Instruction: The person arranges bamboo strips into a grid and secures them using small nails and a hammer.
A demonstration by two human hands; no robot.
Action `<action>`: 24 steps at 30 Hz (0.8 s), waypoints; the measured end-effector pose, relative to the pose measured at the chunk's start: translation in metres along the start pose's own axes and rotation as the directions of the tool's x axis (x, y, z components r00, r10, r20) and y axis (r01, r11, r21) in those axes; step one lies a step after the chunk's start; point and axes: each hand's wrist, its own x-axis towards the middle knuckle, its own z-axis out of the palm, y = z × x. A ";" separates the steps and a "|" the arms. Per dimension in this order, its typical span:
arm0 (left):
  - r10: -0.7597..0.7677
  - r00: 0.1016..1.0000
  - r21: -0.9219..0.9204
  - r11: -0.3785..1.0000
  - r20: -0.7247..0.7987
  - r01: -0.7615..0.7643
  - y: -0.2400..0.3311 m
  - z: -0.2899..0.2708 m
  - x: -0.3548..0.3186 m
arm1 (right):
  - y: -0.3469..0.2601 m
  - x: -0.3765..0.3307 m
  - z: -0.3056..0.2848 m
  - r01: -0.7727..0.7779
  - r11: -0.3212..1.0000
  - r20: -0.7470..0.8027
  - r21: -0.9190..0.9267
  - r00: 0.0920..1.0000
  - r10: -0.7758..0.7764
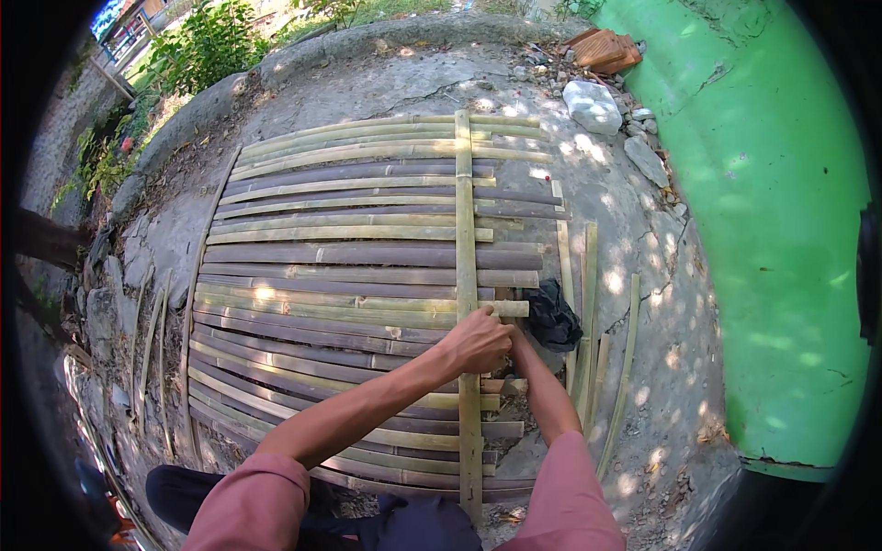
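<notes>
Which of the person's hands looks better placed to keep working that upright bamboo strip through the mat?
Probably the left. The left hand lies on top of the vertical bamboo strip, fingers curled at the crossing. The right hand is mostly hidden behind it at the mat's edge.
</notes>
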 end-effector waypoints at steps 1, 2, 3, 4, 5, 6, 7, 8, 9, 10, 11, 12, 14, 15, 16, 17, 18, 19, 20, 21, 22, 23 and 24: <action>-0.009 1.000 0.003 1.000 -0.009 0.009 -0.003 -0.002 -0.003 | -0.001 0.005 0.005 0.001 1.000 0.000 0.008 1.000 -0.001; -0.016 1.000 0.007 1.000 -0.018 0.016 -0.006 -0.003 -0.005 | -0.001 0.005 0.008 -0.002 1.000 0.000 0.008 1.000 0.002; -0.012 0.999 0.002 1.000 -0.032 0.012 -0.008 0.000 -0.006 | -0.001 0.004 0.010 -0.005 1.000 0.000 0.009 1.000 0.005; -0.007 0.999 -0.003 1.000 -0.047 0.007 -0.008 0.004 -0.006 | -0.001 0.002 0.010 -0.009 1.000 0.002 0.005 1.000 0.009; 0.002 0.999 0.000 1.000 -0.054 -0.002 -0.008 0.005 -0.004 | 0.001 0.002 0.009 -0.017 1.000 -0.003 0.012 1.000 0.017; 0.005 0.999 0.005 1.000 -0.053 -0.005 -0.008 0.006 -0.004 | 0.001 0.002 0.008 -0.021 1.000 -0.004 0.018 1.000 0.021; 0.010 0.998 0.007 1.000 -0.055 -0.010 -0.008 0.006 -0.002 | 0.002 0.003 0.007 -0.024 1.000 -0.009 0.019 1.000 0.024; 0.015 0.998 0.008 1.000 -0.058 -0.014 -0.007 0.005 -0.001 | 0.004 0.005 0.005 -0.029 0.999 -0.012 0.025 1.000 0.029; 0.009 0.999 0.009 1.000 -0.053 -0.009 -0.009 0.005 0.000 | 0.004 0.008 0.005 -0.030 0.999 -0.013 0.034 0.999 0.030; 0.003 0.999 0.006 1.000 -0.048 -0.002 -0.010 0.005 0.000 | 0.004 0.011 0.005 -0.032 0.999 -0.011 0.037 0.999 0.033; -0.004 0.999 0.003 1.000 -0.043 0.004 -0.011 0.004 0.000 | 0.004 0.014 0.005 -0.033 0.999 -0.011 0.043 0.999 0.034; -0.007 0.999 -0.006 1.000 -0.043 0.007 -0.010 0.006 0.000 | 0.004 0.016 0.005 -0.037 0.998 -0.008 0.050 0.999 0.037; -0.013 0.999 -0.019 1.000 -0.047 0.012 -0.008 0.007 0.002 | 0.006 0.016 0.002 -0.044 0.998 -0.004 0.055 0.999 0.044; -0.013 0.999 -0.023 1.000 -0.050 0.012 -0.010 0.007 0.003 | 0.008 0.018 0.000 -0.045 0.998 -0.005 0.054 0.999 0.045; -0.013 0.999 -0.028 1.000 -0.050 0.011 -0.011 0.006 0.003 | 0.008 0.021 -0.001 -0.047 0.997 -0.005 0.059 0.999 0.047; -0.012 0.999 -0.032 0.999 -0.051 0.010 -0.012 0.004 0.003 | 0.008 0.024 -0.001 -0.047 0.997 -0.004 0.064 0.999 0.047; -0.008 0.999 -0.035 0.999 -0.048 0.006 -0.012 0.005 0.003 | 0.008 0.024 0.000 -0.050 0.997 0.000 0.066 0.999 0.050; -0.004 0.999 -0.038 0.999 -0.046 0.002 -0.011 0.005 0.003 | 0.008 0.020 -0.002 -0.057 0.996 0.004 0.068 0.998 0.057; -0.001 0.999 -0.043 0.999 -0.042 0.000 -0.010 0.006 0.003 | 0.009 0.019 -0.002 -0.059 0.996 0.006 0.072 0.998 0.059; -0.006 1.000 -0.041 0.999 -0.030 0.004 -0.011 0.006 0.003 | 0.009 0.017 -0.003 -0.067 0.995 0.009 0.074 0.998 0.067; -0.010 1.000 -0.038 0.999 -0.017 0.009 -0.012 0.006 0.004 | 0.010 0.019 -0.003 -0.068 0.994 0.008 0.081 0.998 0.067; -0.011 1.000 -0.036 0.999 -0.004 0.011 -0.013 0.007 0.004 | 0.010 0.019 -0.003 -0.071 0.994 0.010 0.084 0.997 0.071; -0.011 1.000 -0.038 0.999 -0.003 0.011 -0.013 0.009 0.004 | 0.010 0.018 -0.003 -0.076 0.994 0.012 0.085 0.997 0.075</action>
